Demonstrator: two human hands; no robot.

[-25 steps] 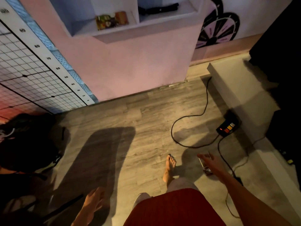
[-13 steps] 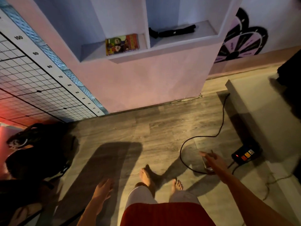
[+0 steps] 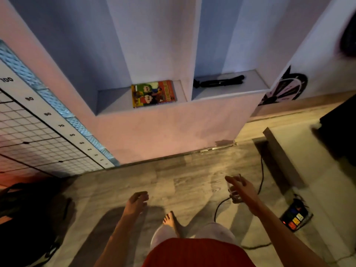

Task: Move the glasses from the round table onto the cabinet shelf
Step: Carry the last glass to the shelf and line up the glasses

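Observation:
My right hand (image 3: 243, 191) is closed around a clear drinking glass (image 3: 234, 192), held upright above the wooden floor at the lower right. My left hand (image 3: 137, 201) hangs out in front of me with loose, slightly curled fingers and nothing in it. Ahead stands the pale built-in cabinet, its left shelf (image 3: 113, 102) and right shelf (image 3: 256, 83) above and beyond both hands. The round table is out of view.
A colourful comic book (image 3: 153, 93) lies on the left shelf and a black folded tripod (image 3: 218, 83) on the right one. A black cable (image 3: 261, 182) and a power strip (image 3: 295, 218) lie on the floor at right, beside a low step (image 3: 300, 155). A dark bag (image 3: 28, 218) sits left.
I have walked closer to the cabinet, which now looms larger. My right hand has risen with the glass, and my left hand has swung forward.

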